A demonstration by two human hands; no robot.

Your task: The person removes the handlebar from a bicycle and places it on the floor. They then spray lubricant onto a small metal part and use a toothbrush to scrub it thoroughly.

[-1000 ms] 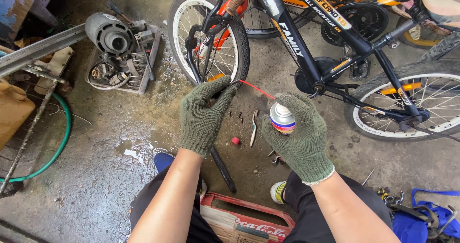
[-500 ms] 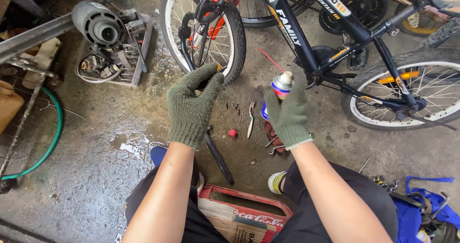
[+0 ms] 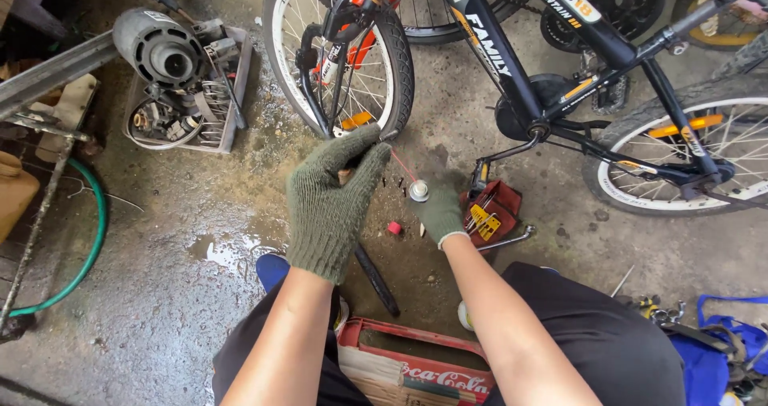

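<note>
We recorded both hands in green knit gloves, held over a wet concrete floor (image 3: 160, 310). Our right hand (image 3: 440, 212) was closed around a small spray can (image 3: 418, 191), held low, with its thin red straw (image 3: 402, 166) angled up and left. The straw tip ended just beside the fingertips of our left hand (image 3: 332, 202). That hand was raised, fingers together and curled slightly; we could not tell whether it pinched anything. A small red cap (image 3: 394, 228) lay on the floor between the hands. Just right of the can sat a red tool pouch (image 3: 492, 212) with a spanner (image 3: 508, 239) beside it. A black bicycle (image 3: 560, 70) stood beyond, its front wheel (image 3: 340, 54) near the left fingertips. A grey motor (image 3: 156, 50) lay on a tray well to the left. A red crate (image 3: 416, 362) sat between our knees.
</note>
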